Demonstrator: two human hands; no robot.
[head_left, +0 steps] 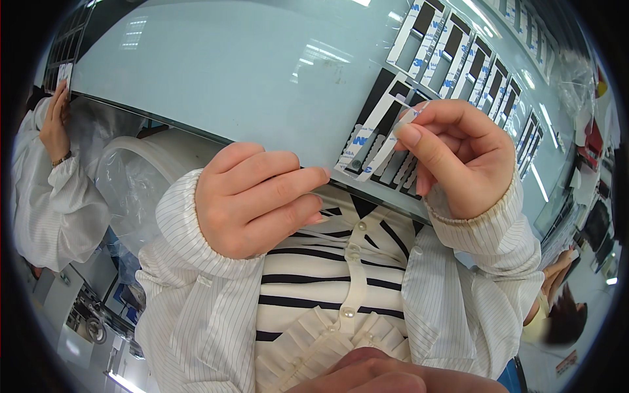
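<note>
My right hand (462, 154) is closed, thumb and forefinger pinching the upper end of a narrow white adhesive-backed frame (382, 152) with blue print. Its lower end lies near the table's front edge. Beneath and beside it are flat black pieces (377, 92), some with scalloped strips; my right fingers partly cover them. My left hand (252, 196) hovers at the front edge, left of the frame, back of the hand up. Its fingers stretch toward the frame with no object visible in them; the thumb is hidden.
Rows of similar black-and-white pieces (452, 56) lie on the glossy pale table (229, 72) at the far right. A clear-bag-lined bin (134, 177) stands left below the edge. Another person's hand (56, 128) is at the far left; someone else (557, 314) is lower right.
</note>
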